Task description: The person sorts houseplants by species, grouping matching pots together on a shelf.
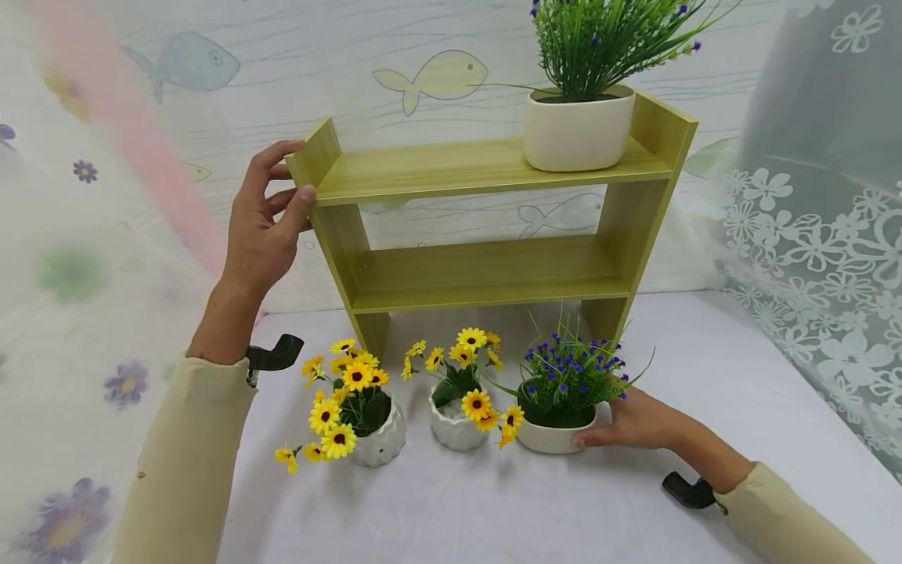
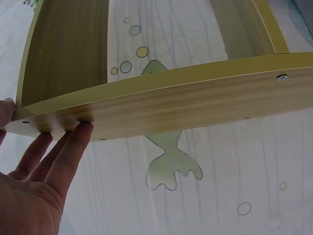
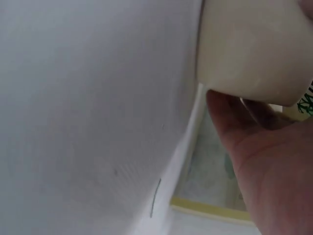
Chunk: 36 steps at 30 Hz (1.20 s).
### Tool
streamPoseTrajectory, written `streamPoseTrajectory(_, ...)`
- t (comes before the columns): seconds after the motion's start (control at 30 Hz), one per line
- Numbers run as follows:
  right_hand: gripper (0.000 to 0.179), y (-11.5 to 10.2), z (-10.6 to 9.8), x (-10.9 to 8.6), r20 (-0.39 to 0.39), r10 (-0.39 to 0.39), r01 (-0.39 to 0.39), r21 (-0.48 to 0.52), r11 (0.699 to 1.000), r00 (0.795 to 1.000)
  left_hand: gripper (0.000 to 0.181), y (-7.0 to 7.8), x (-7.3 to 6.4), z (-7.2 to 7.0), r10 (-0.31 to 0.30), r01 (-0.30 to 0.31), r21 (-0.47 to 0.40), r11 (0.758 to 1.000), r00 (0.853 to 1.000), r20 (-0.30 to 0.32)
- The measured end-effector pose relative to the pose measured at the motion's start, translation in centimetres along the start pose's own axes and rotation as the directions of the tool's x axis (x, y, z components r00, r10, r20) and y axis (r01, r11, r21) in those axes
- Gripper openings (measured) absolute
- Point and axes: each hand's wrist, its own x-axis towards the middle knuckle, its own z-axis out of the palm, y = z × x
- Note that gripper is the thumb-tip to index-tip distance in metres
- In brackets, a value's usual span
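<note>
My left hand (image 1: 264, 223) holds the upper left side of a light wooden shelf (image 1: 451, 176), thumb at the front edge. In the left wrist view, the fingertips (image 2: 84, 128) press the outer face of that side panel. My right hand (image 1: 637, 419) grips the right end of a low cream oval pot (image 1: 553, 439) with purple flowers (image 1: 571, 368), on the table before the shelf. The right wrist view shows this pot (image 3: 254, 54) close up, fingers against its side; the thumb is mostly out of that frame.
Two white pots with yellow flowers, a left pot (image 1: 384, 439) and a middle pot (image 1: 458, 429), stand left of the purple-flowered one. A larger cream planter (image 1: 578, 133) with tall greenery sits at the right of the top shelf. White cloth (image 1: 451, 509) covers the table; a fish-patterned curtain (image 1: 282, 70) hangs behind.
</note>
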Motion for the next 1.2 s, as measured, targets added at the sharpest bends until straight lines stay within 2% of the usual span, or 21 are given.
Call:
streamPoseTrajectory(0.27, 0.106, 0.1, 0.0, 0.0, -0.045, -0.022, 0.020, -0.049, 0.999, 0.999, 0.049, 0.1, 0.0, 0.0, -0.011, 0.011, -0.047, 0.999, 1.000, 0.000)
streamPoseTrajectory(0.43, 0.103, 0.4, 0.2, 0.1, -0.064, -0.045, 0.043, -0.045, 0.998, 0.997, 0.048, 0.2, 0.1, 0.1, -0.005, 0.005, -0.019, 1.000, 1.000, -0.003)
streamPoseTrajectory(0.67, 0.107, 0.5, 0.4, 0.1, -0.034, -0.030, 0.027, -0.070, 0.997, 0.999, 0.048, 0.1, 0.0, 0.0, -0.001, 0.001, -0.003, 1.000, 1.000, -0.003)
streamPoseTrajectory(0.87, 0.113, 0.3, 0.4, 0.2, -0.042, -0.019, 0.016, -0.076, 0.997, 0.999, 0.050, -0.4, 0.0, -0.2, -0.001, 0.001, 0.030, 1.000, 1.000, -0.003)
streamPoseTrajectory(1.03, 0.107, 0.2, 0.2, 0.0, -0.035, 0.025, -0.028, -0.087, 0.996, 0.999, 0.051, -1.2, 0.2, -0.4, 0.000, 0.000, 0.041, 0.999, 1.000, -0.004)
streamPoseTrajectory(1.2, 0.102, -0.1, -0.6, -0.2, -0.046, 0.021, -0.024, -0.066, 0.998, 0.999, 0.050, -0.5, 0.0, -0.1, -0.012, 0.012, 0.033, 0.999, 1.000, -0.010)
